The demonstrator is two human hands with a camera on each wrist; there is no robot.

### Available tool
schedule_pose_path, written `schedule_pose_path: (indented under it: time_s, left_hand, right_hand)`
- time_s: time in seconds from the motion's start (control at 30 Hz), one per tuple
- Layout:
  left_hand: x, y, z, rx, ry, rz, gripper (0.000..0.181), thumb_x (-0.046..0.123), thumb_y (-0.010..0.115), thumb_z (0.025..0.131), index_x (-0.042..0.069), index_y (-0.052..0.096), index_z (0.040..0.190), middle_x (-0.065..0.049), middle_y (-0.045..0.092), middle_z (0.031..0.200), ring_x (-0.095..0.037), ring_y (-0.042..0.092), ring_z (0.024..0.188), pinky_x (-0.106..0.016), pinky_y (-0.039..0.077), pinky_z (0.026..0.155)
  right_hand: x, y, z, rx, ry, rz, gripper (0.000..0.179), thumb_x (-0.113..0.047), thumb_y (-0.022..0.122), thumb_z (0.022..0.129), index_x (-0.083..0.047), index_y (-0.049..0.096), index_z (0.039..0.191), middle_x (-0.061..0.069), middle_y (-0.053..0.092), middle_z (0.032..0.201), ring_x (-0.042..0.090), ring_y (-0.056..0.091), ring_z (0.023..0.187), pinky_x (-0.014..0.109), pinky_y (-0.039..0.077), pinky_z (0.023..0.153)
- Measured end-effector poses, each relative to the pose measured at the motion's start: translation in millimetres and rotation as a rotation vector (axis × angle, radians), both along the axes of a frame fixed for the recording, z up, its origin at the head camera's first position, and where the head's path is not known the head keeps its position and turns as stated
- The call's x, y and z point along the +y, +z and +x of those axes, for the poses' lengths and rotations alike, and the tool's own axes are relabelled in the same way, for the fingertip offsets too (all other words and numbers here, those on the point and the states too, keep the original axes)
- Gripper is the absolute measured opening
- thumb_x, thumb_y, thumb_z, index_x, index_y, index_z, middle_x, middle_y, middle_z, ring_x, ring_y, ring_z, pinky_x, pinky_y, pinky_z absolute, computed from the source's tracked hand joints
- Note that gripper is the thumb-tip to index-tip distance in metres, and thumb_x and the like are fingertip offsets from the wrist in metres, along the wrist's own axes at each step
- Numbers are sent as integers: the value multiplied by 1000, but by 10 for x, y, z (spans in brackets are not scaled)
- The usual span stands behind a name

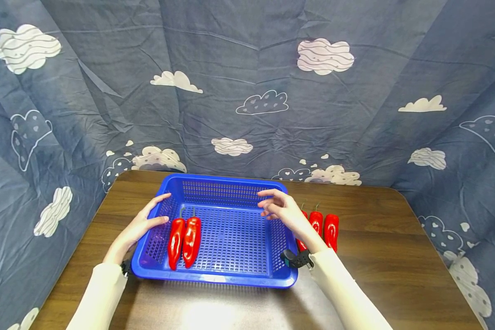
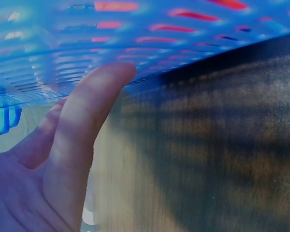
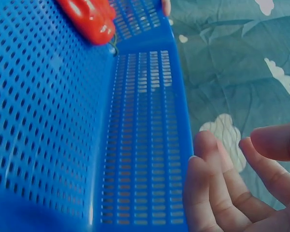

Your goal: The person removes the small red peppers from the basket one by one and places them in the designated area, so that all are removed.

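A blue plastic basket (image 1: pixel 214 278) with slotted walls sits on the table. Two glossy red peppers (image 1: pixel 191 243) lie side by side in its left part, green stems toward the back. At the left rim is my left hand (image 1: pixel 137 225), its fingers and thumb extended; the left wrist view has the thumb (image 2: pixel 82 116) against the slotted wall. My right hand (image 1: pixel 288 213) hovers over the basket's right side with fingers loosely bent and nothing between them. Just right of the basket, three more red peppers (image 1: pixel 331 231) lie on the table, partly hidden behind my right hand and forearm.
The brown wooden table (image 1: pixel 387 256) extends to the right of the peppers and in front of the basket. A grey-blue cloth (image 1: pixel 214 110) with cloud prints hangs behind the table and along both sides. A dark wrist camera (image 1: pixel 296 259) overlaps the basket's right rim.
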State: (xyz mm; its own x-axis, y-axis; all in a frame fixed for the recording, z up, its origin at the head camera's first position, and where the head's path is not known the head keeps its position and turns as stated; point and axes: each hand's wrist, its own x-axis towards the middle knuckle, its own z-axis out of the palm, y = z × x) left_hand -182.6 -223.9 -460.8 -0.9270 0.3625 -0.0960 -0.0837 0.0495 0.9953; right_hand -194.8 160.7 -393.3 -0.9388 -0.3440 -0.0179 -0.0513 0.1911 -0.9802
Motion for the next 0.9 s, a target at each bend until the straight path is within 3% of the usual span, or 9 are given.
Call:
schedule_pose_path:
  time_s: [0.2, 0.6, 0.9]
  left_hand:
    - [6, 7, 7, -2, 1, 2, 62, 9, 51, 90, 20, 21, 142, -24, 19, 139, -48, 40, 110, -53, 47, 74]
    - [13, 20, 10, -6, 3, -9, 61, 10, 51, 90, 21, 21, 142, -24, 19, 139, -49, 41, 108, -53, 48, 72]
    - [8, 10, 7, 0, -1, -5, 61, 9, 51, 90, 20, 21, 142, -24, 19, 139, -49, 38, 111, -53, 47, 75]
  right_hand:
    - [-168, -33, -9, -14, 25, 1, 36, 3, 48, 87, 3, 48, 123, 19, 60, 96, 40, 58, 82, 54, 46, 75]
    - [-414, -70, 11, -11, 56, 28, 33, 1, 49, 86, 2, 50, 120, 15, 61, 93, 44, 56, 84, 52, 47, 74]
    - [-556, -85, 13, -18, 71, 51, 35, 2, 48, 85, 0, 52, 119, 15, 62, 94, 39, 58, 82, 50, 48, 73]
